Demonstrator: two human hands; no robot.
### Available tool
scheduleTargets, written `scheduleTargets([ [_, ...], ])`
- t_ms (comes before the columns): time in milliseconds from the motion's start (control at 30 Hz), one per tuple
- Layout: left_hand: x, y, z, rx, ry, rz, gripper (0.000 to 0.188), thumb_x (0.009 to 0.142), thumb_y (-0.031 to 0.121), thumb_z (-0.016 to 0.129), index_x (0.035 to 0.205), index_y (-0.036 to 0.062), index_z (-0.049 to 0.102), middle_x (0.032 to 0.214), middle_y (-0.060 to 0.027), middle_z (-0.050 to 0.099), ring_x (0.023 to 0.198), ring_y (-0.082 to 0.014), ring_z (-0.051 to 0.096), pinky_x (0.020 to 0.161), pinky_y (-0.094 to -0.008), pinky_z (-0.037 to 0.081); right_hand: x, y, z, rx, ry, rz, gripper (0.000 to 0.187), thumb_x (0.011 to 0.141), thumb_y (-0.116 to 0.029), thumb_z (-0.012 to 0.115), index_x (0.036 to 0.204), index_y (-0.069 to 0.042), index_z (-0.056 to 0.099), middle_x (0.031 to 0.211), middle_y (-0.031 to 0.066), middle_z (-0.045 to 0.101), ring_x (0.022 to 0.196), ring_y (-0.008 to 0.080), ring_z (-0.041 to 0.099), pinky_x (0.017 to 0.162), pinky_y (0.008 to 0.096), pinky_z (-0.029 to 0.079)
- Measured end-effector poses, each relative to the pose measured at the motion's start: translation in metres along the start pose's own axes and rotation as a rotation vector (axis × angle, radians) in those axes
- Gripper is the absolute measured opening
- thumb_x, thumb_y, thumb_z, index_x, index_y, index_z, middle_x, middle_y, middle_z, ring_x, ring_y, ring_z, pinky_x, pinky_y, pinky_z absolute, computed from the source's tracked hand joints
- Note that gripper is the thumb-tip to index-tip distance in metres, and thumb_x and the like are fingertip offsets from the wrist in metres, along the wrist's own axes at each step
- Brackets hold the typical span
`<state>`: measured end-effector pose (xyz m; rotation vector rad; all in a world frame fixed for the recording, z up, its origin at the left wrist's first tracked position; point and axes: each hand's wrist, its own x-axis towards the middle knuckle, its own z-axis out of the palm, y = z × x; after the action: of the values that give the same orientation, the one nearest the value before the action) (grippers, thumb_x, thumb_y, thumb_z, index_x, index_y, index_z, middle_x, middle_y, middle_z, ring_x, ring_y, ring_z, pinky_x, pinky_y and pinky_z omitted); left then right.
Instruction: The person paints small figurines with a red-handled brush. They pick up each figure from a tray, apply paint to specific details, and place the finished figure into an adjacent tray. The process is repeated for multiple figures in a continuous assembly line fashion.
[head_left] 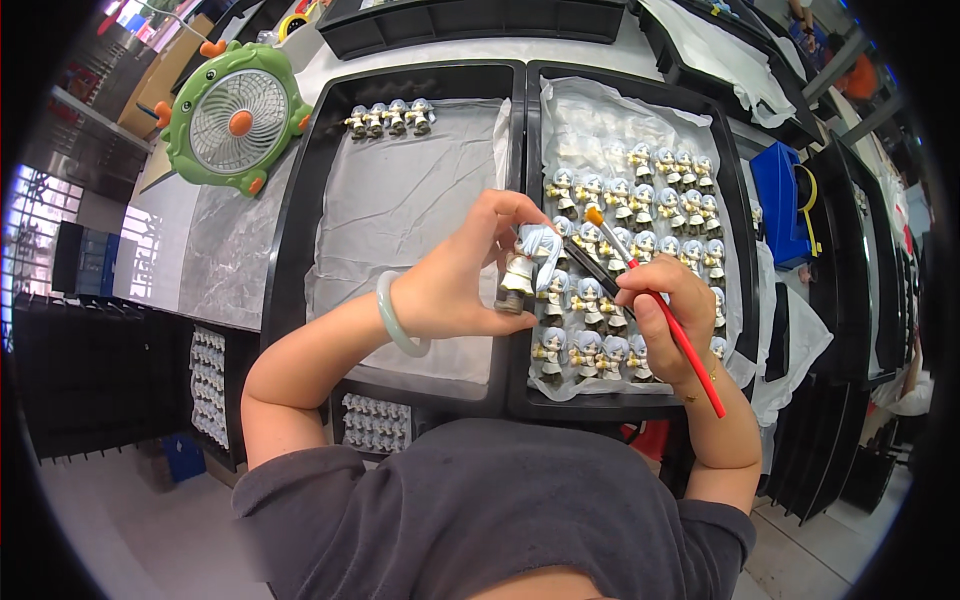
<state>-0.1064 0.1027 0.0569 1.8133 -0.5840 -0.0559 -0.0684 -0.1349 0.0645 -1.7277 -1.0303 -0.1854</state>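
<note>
Between the thumb and fingers of my left hand [455, 265] is a small figurine [530, 262] with pale blue-white hair and a white dress. My right hand [672, 305] grips a red-handled paintbrush [690, 350] whose orange-brown bristles point up and left. A second, black slim tool [592, 265] sits in the same hand, its tip close to the figurine's hair; its exact kind is unclear. Beneath my right hand, the right black tray [735, 240] holds rows of similar figurines on white lining. The left black tray [292, 240] has a short row of figurines at its far end.
A green animal-shaped fan [238, 118] stands at the far left of the table. Another black tray [470, 25] lies beyond the two trays. At the right are a blue bin [783, 205] and a yellow tape ring [808, 200]. More figurines [376, 424] show below the table edge.
</note>
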Motion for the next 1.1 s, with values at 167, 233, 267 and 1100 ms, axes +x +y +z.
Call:
scheduleTargets([
  [167,0.000,0.009,-0.002,0.264,0.067,0.060,0.073,0.056,0.011,0.077,0.115,0.0072,0.035,0.105,-0.0066,0.044,0.088,-0.0159,0.047,0.072,-0.0301,0.040,-0.001,0.001,0.001,-0.011,-0.005,0.011,0.011,0.077,-0.003,0.053,0.087,-0.002,0.058,0.066,0.0063,0.055,0.055,0.0179,0.049,0.052,0.0275,0.038],
  [233,0.004,0.009,-0.002,0.413,0.085,0.111,0.068,0.054,0.014,0.077,0.111,0.0076,0.042,0.098,-0.0067,0.044,0.083,-0.0185,0.045,0.072,-0.0308,0.038,-0.001,0.000,0.002,0.001,0.000,0.008,0.011,0.076,-0.003,0.053,0.087,-0.002,0.058,0.066,0.0063,0.056,0.055,0.0178,0.049,0.052,0.0276,0.038],
  [267,0.005,0.010,-0.002,0.488,0.095,0.135,0.065,0.053,0.016,0.077,0.109,0.0078,0.045,0.094,-0.0067,0.044,0.080,-0.0199,0.044,0.071,-0.0312,0.038,0.000,0.000,0.002,0.004,0.002,0.007,0.012,0.076,-0.003,0.053,0.087,-0.002,0.058,0.066,0.0063,0.056,0.055,0.0178,0.049,0.052,0.0276,0.038],
  [1100,0.025,-0.016,-0.044,0.452,0.204,-0.141,0.053,0.062,0.025,0.072,0.106,0.0083,0.049,0.097,-0.0065,0.051,0.087,-0.0192,0.048,0.078,-0.0308,0.039,0.002,-0.001,-0.004,-0.046,-0.105,0.003,0.004,0.074,-0.006,0.056,0.073,-0.005,0.060,0.062,0.0064,0.055,0.051,0.0221,0.050,0.048,0.0313,0.039],
])
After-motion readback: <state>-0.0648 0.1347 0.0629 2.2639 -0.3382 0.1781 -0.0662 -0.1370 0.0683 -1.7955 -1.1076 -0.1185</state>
